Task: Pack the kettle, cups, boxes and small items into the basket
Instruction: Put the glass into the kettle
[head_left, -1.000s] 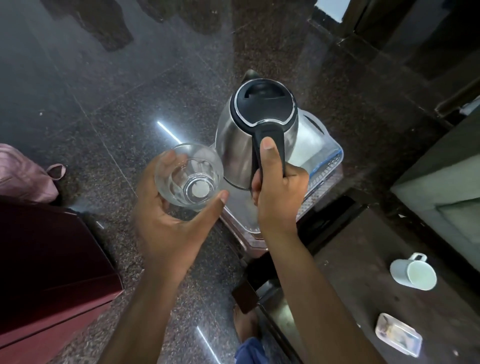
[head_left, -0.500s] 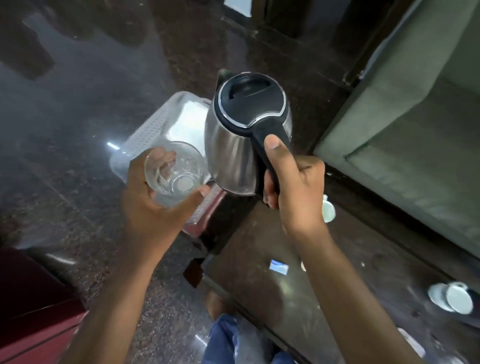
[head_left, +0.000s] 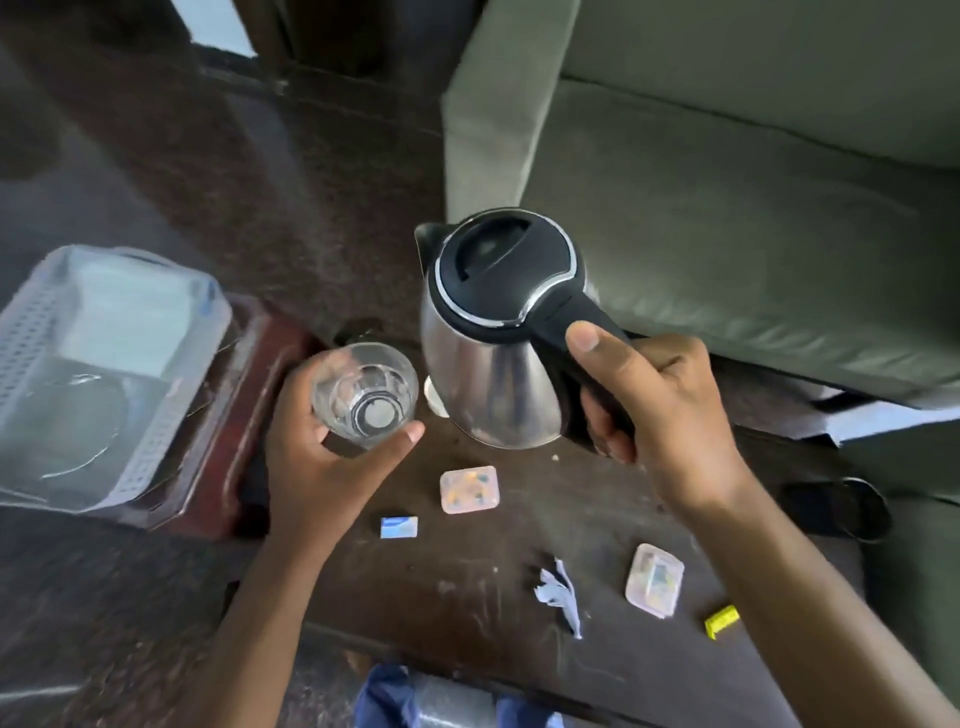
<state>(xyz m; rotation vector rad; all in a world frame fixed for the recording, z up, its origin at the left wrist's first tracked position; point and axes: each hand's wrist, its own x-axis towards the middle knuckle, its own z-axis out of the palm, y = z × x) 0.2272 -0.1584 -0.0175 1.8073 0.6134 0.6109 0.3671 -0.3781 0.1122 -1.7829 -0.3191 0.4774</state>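
Observation:
My right hand (head_left: 670, 410) grips the black handle of a steel kettle (head_left: 493, 364) with a black lid, held above the dark table (head_left: 467, 571). My left hand (head_left: 322, 457) holds a clear empty glass (head_left: 366, 395) upright beside the kettle. The white slatted basket (head_left: 31, 332) sits at the left on a reddish stand, apart from both hands. On the table lie two small clear boxes (head_left: 470, 489) (head_left: 653, 579), a blue packet (head_left: 399, 527), a yellow item (head_left: 722, 619) and torn paper (head_left: 558, 592).
A green sofa (head_left: 727, 182) fills the upper right behind the table. A white cup edge (head_left: 434, 397) peeks out beneath the kettle. A black object (head_left: 836, 509) lies at the table's right edge. Dark polished floor spreads to the upper left.
The view has swung right: the basket now lies far left instead of under the kettle. Both hands, still holding kettle and glass, now hover over the table.

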